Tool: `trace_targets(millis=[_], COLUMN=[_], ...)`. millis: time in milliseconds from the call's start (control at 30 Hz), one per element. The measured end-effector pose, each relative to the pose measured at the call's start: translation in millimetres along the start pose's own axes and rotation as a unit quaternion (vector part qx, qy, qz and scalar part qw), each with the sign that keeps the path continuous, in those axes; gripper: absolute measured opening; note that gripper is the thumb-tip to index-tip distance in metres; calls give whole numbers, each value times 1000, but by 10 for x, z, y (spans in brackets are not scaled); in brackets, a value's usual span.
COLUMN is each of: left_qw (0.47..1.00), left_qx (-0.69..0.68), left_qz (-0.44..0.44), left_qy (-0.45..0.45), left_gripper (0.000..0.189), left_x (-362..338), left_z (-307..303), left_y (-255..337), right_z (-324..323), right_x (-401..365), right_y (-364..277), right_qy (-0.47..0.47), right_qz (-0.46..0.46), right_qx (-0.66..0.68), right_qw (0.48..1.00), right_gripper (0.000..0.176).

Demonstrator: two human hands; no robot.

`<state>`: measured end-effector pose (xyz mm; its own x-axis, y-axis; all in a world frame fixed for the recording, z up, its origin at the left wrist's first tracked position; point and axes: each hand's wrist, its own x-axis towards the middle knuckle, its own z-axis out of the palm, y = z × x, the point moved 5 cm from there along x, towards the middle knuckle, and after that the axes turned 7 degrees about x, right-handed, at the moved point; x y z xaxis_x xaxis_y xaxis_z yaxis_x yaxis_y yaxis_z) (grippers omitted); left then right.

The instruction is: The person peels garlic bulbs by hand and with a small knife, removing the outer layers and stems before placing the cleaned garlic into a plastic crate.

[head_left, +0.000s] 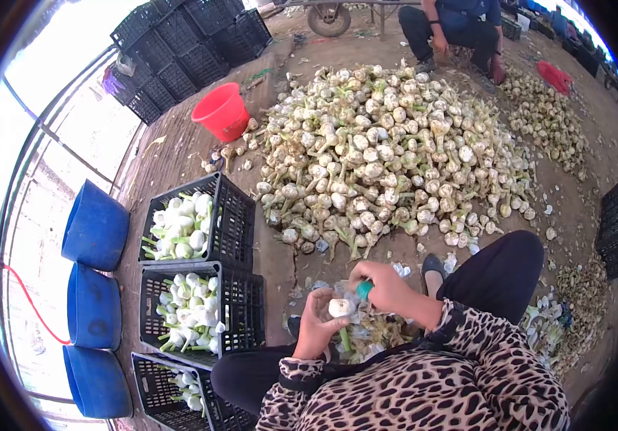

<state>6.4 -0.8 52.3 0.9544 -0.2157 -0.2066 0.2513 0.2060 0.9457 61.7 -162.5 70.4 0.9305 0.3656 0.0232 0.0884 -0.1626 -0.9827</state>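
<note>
A white garlic bulb [340, 307] with its green stem pointing down sits in the fingers of my left hand [314, 329]. My right hand [389, 289] is wrapped round a small tool with a green handle [364, 289], close beside the bulb; its working end is too blurred to make out. Loose peelings and cut stalks [384, 329] lie below both hands, between my legs. Ahead of me spreads a large heap of untrimmed garlic [388, 158]. Cleaned bulbs with short green stems fill the upper crate [235, 219] and the middle crate [244, 305] at my left.
A third black crate [143, 381] holds fewer bulbs. Blue tubs [97, 226] line the left side, and a red bucket [222, 115] stands beyond the crates. Stacked black crates [187, 57] rise behind it. Another person [456, 29] sits beyond the heap. More black crates [614, 230] stand at right.
</note>
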Motion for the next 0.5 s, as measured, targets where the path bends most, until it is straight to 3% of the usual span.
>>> trace_targets(millis=[100, 200, 300, 500], left_qw=[999, 997, 993, 969], left_qx=[20, 55, 83, 225], left_qz=[22, 16, 13, -14], left_qy=[15, 50, 86, 104], left_gripper=[65, 61, 55, 58], left_x=[-4, 7, 34, 23], left_z=[4, -89, -132, -240], left_y=[9, -59, -67, -173], right_z=[-128, -71, 62, 229], right_x=[68, -40, -98, -176], right_y=[172, -28, -357, -245], right_qy=[72, 13, -59, -58], right_qz=[4, -55, -124, -232], right_qx=[-244, -77, -100, -206], right_qw=[967, 995, 985, 949], right_gripper=[15, 17, 21, 25])
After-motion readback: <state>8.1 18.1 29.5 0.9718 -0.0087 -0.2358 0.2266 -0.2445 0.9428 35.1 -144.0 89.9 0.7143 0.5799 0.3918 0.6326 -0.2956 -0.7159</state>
